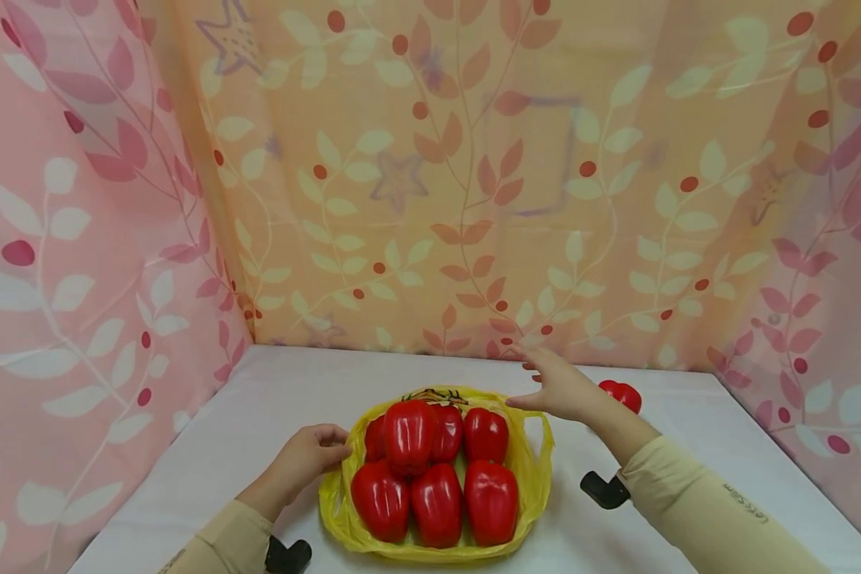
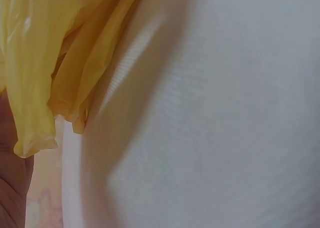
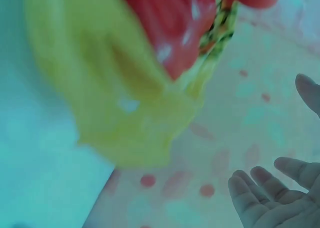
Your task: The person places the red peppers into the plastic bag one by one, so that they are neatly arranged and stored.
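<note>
Several glossy red bell peppers (image 1: 436,506) fill a yellow plastic bag (image 1: 538,486), spread wide open on the table. One pepper rests on top of the others. At the bag's left rim, my left hand (image 1: 308,458) pinches the edge between thumb and fingers; in the left wrist view yellow folds (image 2: 35,78) hide most of that hand. Raised over the bag's back right rim, my right hand (image 1: 563,387) has its fingers spread and holds nothing. The right wrist view shows these spread fingers (image 3: 270,188) apart from the bag (image 3: 125,133).
A single red bell pepper (image 1: 623,396) lies on the white tabletop (image 1: 258,391) at the back right, beyond my right forearm. Leaf-patterned curtains (image 1: 466,199) enclose the table at the back and sides. A black camera piece (image 1: 604,489) sticks out below the right wrist.
</note>
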### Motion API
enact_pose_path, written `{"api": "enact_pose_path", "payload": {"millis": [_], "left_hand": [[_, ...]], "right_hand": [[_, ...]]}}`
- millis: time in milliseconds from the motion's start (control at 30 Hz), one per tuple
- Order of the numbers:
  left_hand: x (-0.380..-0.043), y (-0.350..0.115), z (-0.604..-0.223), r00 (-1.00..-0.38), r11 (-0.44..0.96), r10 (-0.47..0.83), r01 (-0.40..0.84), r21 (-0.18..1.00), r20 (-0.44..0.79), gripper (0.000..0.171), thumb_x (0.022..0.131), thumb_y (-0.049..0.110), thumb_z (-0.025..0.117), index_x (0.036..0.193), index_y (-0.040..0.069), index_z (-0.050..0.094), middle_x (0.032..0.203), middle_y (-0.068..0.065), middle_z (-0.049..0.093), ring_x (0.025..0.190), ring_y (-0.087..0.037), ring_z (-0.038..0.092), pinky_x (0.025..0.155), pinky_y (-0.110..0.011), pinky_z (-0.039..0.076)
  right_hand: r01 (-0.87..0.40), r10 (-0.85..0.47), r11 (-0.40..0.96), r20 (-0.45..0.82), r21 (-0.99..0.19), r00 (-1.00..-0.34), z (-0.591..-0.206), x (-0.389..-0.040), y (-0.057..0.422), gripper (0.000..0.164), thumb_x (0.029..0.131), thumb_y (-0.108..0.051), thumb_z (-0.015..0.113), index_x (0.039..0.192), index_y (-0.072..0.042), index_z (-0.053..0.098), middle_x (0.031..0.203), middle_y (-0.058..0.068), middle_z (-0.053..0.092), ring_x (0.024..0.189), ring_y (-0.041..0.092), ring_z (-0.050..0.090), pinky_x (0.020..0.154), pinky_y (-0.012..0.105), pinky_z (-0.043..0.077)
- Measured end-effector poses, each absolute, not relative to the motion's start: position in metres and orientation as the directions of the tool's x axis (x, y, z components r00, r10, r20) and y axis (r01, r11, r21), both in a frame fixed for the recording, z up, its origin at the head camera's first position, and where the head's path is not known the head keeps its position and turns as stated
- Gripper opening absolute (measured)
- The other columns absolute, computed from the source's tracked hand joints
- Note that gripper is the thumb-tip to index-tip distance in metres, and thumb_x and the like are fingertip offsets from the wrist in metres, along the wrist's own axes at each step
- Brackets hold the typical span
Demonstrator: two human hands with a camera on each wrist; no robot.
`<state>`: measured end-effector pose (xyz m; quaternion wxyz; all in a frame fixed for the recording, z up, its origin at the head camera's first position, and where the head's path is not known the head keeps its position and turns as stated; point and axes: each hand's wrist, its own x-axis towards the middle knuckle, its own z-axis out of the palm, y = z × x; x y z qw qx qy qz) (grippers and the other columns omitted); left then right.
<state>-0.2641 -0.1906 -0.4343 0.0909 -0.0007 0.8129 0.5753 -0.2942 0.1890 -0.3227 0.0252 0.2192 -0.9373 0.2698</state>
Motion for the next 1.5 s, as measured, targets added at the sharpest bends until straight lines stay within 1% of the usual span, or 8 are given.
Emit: {"api": "enact_pose_path", "payload": {"millis": [200,400,567,833,967,1067,1267,1500], "left_hand": [[-0.263,-0.190,-0.433,-0.984,0.332,0.099,-0.107,0.937,-0.148,0.022,0.083,0.017,0.066,0.098,0.003,0.064,0.092,-0.005,0.064,0.082,-0.017,0.059,0.077,-0.033,0.053],[-0.262,-0.189,-0.433,-0.984,0.330,0.108,-0.098,0.939,-0.140,0.020,0.083,0.016,0.066,0.098,0.002,0.064,0.093,-0.006,0.063,0.083,-0.017,0.059,0.078,-0.033,0.053],[-0.263,-0.190,-0.433,-0.984,0.331,0.109,-0.099,0.938,-0.143,0.020,0.083,0.016,0.065,0.097,0.002,0.064,0.093,-0.005,0.063,0.083,-0.017,0.059,0.078,-0.033,0.053],[-0.263,-0.189,-0.433,-0.984,0.333,0.106,-0.102,0.937,-0.145,0.020,0.083,0.016,0.066,0.097,0.002,0.064,0.092,-0.005,0.063,0.083,-0.017,0.058,0.078,-0.033,0.053],[-0.263,-0.189,-0.433,-0.984,0.331,0.106,-0.102,0.938,-0.144,0.020,0.083,0.015,0.065,0.097,0.002,0.064,0.092,-0.006,0.063,0.083,-0.017,0.059,0.078,-0.032,0.053],[-0.263,-0.189,-0.433,-0.984,0.337,0.101,-0.103,0.936,-0.144,0.020,0.083,0.016,0.065,0.098,0.002,0.064,0.092,-0.006,0.063,0.083,-0.017,0.059,0.078,-0.033,0.053],[-0.264,-0.190,-0.433,-0.985,0.343,0.102,-0.096,0.934,-0.139,0.020,0.083,0.016,0.065,0.098,0.003,0.065,0.093,-0.005,0.064,0.083,-0.017,0.059,0.078,-0.033,0.053],[-0.265,-0.190,-0.434,-0.985,0.327,0.118,-0.084,0.941,-0.129,0.018,0.084,0.014,0.065,0.098,0.002,0.065,0.093,-0.006,0.064,0.084,-0.018,0.059,0.078,-0.033,0.052]], "right_hand": [[-0.360,-0.331,0.797,0.148,-0.484,-0.932,-0.326,-0.305,0.218,0.089,0.071,-0.039,0.076,0.142,-0.010,0.030,0.138,0.018,0.037,0.115,0.039,0.047,0.085,0.046,0.048],[-0.362,-0.305,0.813,0.197,-0.456,-0.932,-0.332,-0.312,0.246,0.088,0.073,-0.038,0.075,0.139,-0.002,0.031,0.133,0.024,0.040,0.112,0.041,0.049,0.087,0.048,0.046],[-0.281,-0.233,0.850,0.158,-0.446,-0.959,-0.334,-0.315,0.266,0.092,0.073,-0.045,0.072,0.141,-0.002,0.027,0.135,0.026,0.035,0.111,0.044,0.047,0.083,0.049,0.047],[-0.200,-0.150,0.866,0.144,-0.458,-0.978,-0.340,-0.314,0.296,0.092,0.073,-0.040,0.073,0.142,-0.003,0.024,0.139,0.028,0.028,0.115,0.047,0.041,0.077,0.051,0.050],[-0.163,-0.118,0.849,0.121,-0.503,-0.986,-0.348,-0.313,0.310,0.093,0.073,-0.038,0.074,0.143,-0.003,0.023,0.138,0.029,0.028,0.117,0.049,0.038,0.073,0.049,0.052],[-0.140,-0.098,0.850,0.109,-0.508,-0.989,-0.355,-0.313,0.319,0.093,0.074,-0.037,0.073,0.142,-0.001,0.022,0.136,0.031,0.029,0.116,0.050,0.036,0.074,0.051,0.051],[-0.097,-0.055,0.887,0.105,-0.452,-0.993,-0.368,-0.314,0.334,0.091,0.073,-0.042,0.072,0.137,0.004,0.028,0.128,0.034,0.034,0.112,0.052,0.036,0.079,0.061,0.044],[-0.076,-0.038,0.891,0.092,-0.448,-0.995,-0.379,-0.314,0.347,0.095,0.073,-0.043,0.072,0.138,0.007,0.024,0.128,0.037,0.030,0.109,0.052,0.037,0.078,0.059,0.045]]}}
